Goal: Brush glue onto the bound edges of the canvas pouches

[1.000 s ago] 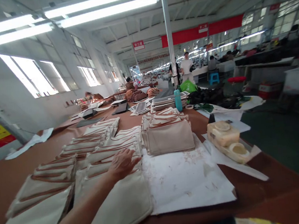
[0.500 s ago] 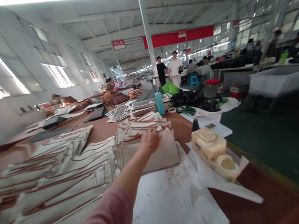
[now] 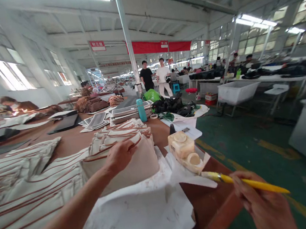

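My left hand (image 3: pixel 121 154) is closed on the upper edge of a beige fabric piece (image 3: pixel 144 162) with brown edging, at the front of a stack of similar pieces. Part of that edge is hidden behind my fingers. At the lower right, my right hand (image 3: pixel 262 201) grips a paintbrush (image 3: pixel 266 187) by its yellow handle. The brush's pale tip points left, close to a cut-open, stained plastic jug (image 3: pixel 181 144). White paper (image 3: pixel 138 214) with brownish smears lies in front of the fabric piece.
Overlapping rows of beige pieces (image 3: pixel 38 186) cover the table's left side. Farther back stand a turquoise bottle (image 3: pixel 141 110), a tape roll (image 3: pixel 153 116) and black material (image 3: pixel 170 104). The table's right edge borders a green floor (image 3: pixel 237 137). Two people stand beyond the table.
My right hand has come into view with the paintbrush. My left hand now grips the front piece's edge, which looks lifted and tilted. The camera view has turned right.
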`<state>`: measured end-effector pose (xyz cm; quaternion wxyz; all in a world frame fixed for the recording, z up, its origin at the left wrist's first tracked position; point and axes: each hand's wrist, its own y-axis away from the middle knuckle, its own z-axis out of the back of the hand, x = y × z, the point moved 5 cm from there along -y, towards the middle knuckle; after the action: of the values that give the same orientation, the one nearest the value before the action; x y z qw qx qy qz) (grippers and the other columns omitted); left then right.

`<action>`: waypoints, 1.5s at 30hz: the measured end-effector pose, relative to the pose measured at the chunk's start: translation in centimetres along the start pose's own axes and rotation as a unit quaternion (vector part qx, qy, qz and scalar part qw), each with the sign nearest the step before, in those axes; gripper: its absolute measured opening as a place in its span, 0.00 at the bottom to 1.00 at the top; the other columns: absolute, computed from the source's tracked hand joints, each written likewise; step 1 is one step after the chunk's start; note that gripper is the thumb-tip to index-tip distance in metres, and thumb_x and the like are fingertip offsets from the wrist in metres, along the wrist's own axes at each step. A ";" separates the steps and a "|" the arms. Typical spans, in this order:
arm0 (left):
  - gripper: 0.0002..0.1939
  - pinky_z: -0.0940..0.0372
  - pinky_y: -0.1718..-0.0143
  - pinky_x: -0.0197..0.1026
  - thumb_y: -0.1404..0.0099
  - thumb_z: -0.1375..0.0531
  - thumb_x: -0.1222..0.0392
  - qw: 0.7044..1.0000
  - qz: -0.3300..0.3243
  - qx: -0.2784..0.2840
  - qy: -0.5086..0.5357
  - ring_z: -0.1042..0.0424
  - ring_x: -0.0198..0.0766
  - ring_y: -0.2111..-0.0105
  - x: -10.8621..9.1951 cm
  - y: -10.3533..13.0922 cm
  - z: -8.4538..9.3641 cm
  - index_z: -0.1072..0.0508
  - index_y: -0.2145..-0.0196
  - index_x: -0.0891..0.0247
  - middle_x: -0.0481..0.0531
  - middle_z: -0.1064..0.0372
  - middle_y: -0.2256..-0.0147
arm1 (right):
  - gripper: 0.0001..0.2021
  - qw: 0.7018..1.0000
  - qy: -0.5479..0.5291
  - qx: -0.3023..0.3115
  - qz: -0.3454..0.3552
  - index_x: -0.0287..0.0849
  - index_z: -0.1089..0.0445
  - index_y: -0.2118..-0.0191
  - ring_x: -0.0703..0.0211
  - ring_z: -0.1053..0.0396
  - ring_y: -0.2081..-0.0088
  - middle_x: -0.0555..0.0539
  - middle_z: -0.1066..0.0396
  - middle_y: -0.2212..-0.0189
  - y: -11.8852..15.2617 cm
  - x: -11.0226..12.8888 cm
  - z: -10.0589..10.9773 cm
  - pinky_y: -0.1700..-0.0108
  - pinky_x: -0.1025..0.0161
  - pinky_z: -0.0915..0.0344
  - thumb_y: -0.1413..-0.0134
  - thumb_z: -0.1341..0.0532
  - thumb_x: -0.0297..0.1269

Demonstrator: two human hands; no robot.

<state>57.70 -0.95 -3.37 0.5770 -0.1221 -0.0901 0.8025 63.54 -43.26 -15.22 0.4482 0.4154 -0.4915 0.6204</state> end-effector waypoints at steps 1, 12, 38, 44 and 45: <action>0.14 0.43 0.65 0.37 0.32 0.46 0.53 1.000 -0.019 0.006 0.019 0.30 0.39 0.66 -0.5 1.3 1.1 0.25 0.69 0.61 0.51 0.29 0.66 | 0.22 1.000 0.022 0.017 0.012 0.45 0.27 0.57 0.58 0.38 0.81 0.50 0.34 0.78 -1.8 -0.3 -0.7 0.81 0.64 0.41 0.39 0.40 0.60; 0.13 0.45 0.67 0.35 0.35 0.46 0.60 0.981 0.037 0.081 0.174 0.31 0.36 0.70 -6.5 16.2 1.1 0.32 0.77 0.62 0.48 0.30 0.70 | 0.19 0.960 0.186 0.137 0.157 0.43 0.25 0.70 0.46 0.26 0.68 0.42 0.25 0.74 -10.6 -2.9 -10.1 0.63 0.58 0.35 0.42 0.46 0.51; 0.20 0.42 0.70 0.37 0.42 0.38 0.46 0.852 0.101 0.103 0.503 0.33 0.39 0.69 -8.6 18.3 1.8 0.19 0.64 0.67 0.50 0.28 0.70 | 0.18 0.986 0.044 0.116 0.107 0.43 0.25 0.68 0.51 0.30 0.74 0.47 0.26 0.76 -6.5 0.0 -3.6 0.70 0.60 0.37 0.52 0.33 0.55; 0.18 0.40 0.68 0.36 0.41 0.37 0.49 0.827 0.093 0.112 0.543 0.32 0.40 0.68 -9.4 19.3 1.2 0.19 0.62 0.66 0.51 0.25 0.67 | 0.23 0.982 -0.186 0.013 -0.004 0.43 0.38 0.72 0.66 0.45 0.83 0.55 0.38 0.81 -4.2 1.2 -1.2 0.81 0.67 0.47 0.50 0.33 0.59; 0.18 0.40 0.68 0.36 0.41 0.37 0.49 0.828 0.095 0.111 0.541 0.31 0.40 0.68 -9.5 19.6 1.2 0.19 0.62 0.66 0.51 0.25 0.67 | 0.24 0.975 -0.222 0.013 -0.017 0.43 0.39 0.71 0.68 0.47 0.83 0.56 0.39 0.81 -3.6 1.8 -1.2 0.81 0.68 0.48 0.51 0.31 0.58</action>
<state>42.55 -16.18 -6.97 0.4636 -0.4797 0.3388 0.6634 66.50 -41.40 -12.86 0.3329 0.5568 -0.5638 0.5112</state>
